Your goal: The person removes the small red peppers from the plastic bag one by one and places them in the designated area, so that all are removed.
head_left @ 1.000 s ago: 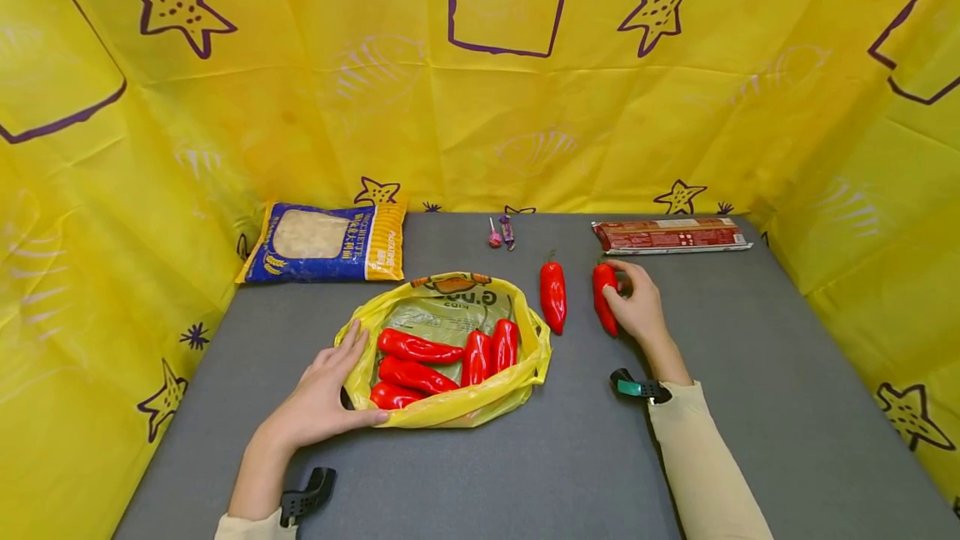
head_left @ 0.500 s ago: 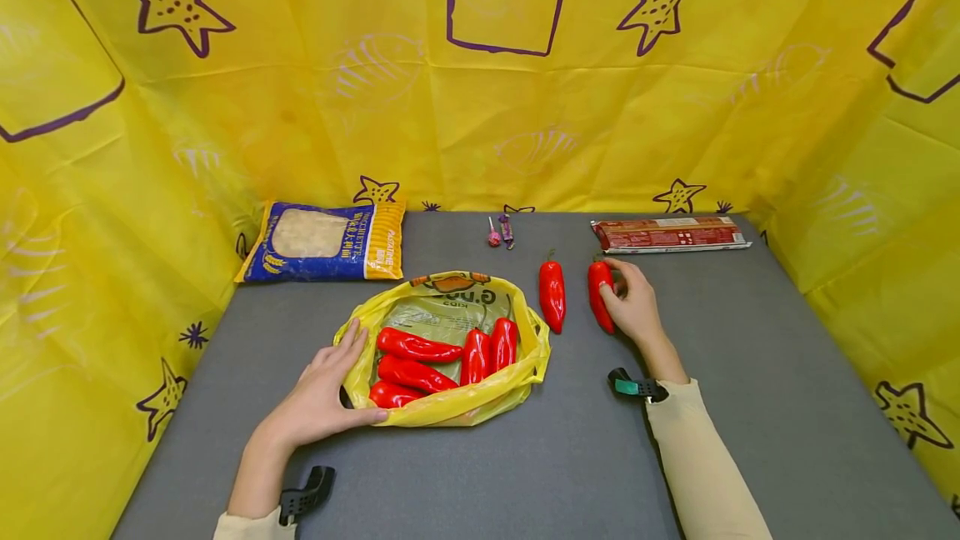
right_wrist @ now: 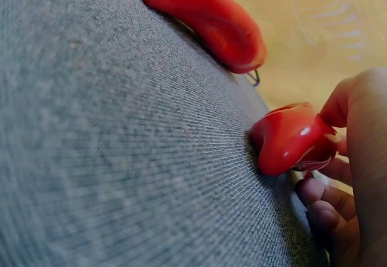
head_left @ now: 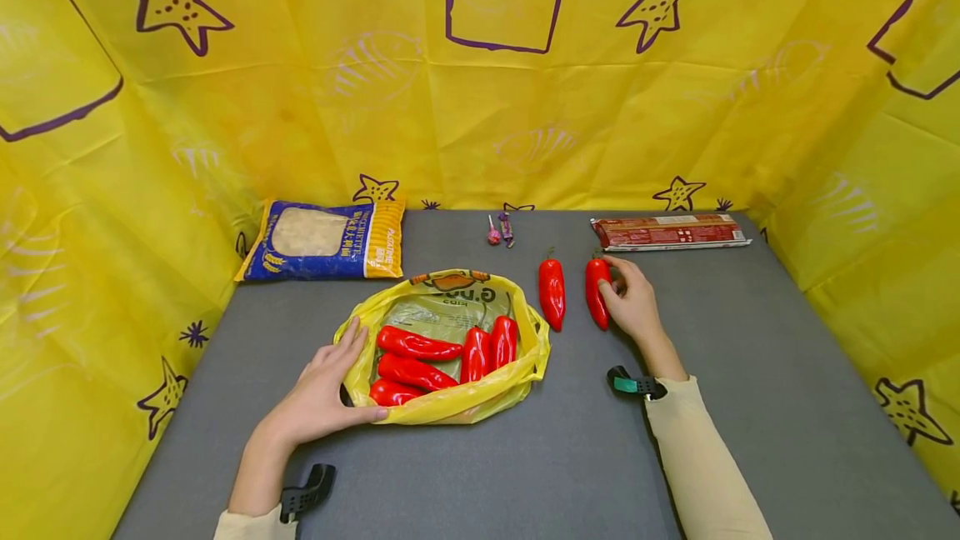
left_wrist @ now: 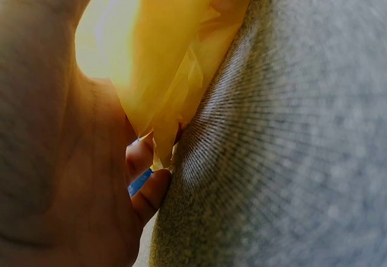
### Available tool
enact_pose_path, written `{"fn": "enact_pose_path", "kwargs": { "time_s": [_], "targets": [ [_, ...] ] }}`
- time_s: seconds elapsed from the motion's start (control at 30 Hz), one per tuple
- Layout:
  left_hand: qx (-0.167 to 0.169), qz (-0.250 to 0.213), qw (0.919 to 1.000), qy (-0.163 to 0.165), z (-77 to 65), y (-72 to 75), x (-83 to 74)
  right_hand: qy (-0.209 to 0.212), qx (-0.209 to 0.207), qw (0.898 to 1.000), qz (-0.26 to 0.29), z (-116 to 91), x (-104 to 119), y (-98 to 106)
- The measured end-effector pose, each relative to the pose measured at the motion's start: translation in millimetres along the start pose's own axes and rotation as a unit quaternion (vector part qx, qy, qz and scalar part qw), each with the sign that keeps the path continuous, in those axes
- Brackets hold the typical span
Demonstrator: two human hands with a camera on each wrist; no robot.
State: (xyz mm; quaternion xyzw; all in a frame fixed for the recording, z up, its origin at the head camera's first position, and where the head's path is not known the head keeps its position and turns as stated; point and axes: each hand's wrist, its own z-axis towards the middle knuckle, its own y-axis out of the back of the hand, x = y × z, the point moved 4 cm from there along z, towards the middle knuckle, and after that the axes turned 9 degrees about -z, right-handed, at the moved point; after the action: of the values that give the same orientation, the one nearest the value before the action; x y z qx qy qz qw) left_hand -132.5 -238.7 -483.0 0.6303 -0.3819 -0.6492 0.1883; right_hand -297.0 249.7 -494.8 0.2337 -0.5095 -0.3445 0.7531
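Observation:
In the head view, my left hand [head_left: 318, 394] lies along the left side of a yellow plastic bag [head_left: 442, 415], fingers fairly straight and spread. Its thumb touches the front rim. Several red peppers [head_left: 420, 344] lie inside the open-mouthed bag. My right hand [head_left: 633, 298] pinches another red pepper [head_left: 597, 294] between thumb and fingers, low at the table. A second loose pepper [head_left: 552, 294] lies just left of it, beside the bag. The right wrist view shows the held pepper [right_wrist: 290, 137] near the cloth and the loose pepper [right_wrist: 208, 19] apart from it.
A blue and yellow pasta bag [head_left: 322, 240] lies at the back left of the grey table [head_left: 555, 465]. Further back are a lollipop [head_left: 493, 233] and a purple-wrapped candy [head_left: 507, 229]. A long red packet [head_left: 667, 233] lies at the back right. Yellow patterned cloth walls enclose the table.
My right hand has shifted slightly to the left with the pepper, which now stands a little closer to the loose one. The left hand and the bag look unchanged.

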Motion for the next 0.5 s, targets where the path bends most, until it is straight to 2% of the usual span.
{"fn": "enact_pose_path", "kwargs": {
  "time_s": [0.5],
  "targets": [
    [-0.002, 0.003, 1.0, -0.002, -0.5, 0.5, -0.2, -0.016, 0.0, 1.0, 0.006, -0.6, -3.6, -0.3]
  ]
}}
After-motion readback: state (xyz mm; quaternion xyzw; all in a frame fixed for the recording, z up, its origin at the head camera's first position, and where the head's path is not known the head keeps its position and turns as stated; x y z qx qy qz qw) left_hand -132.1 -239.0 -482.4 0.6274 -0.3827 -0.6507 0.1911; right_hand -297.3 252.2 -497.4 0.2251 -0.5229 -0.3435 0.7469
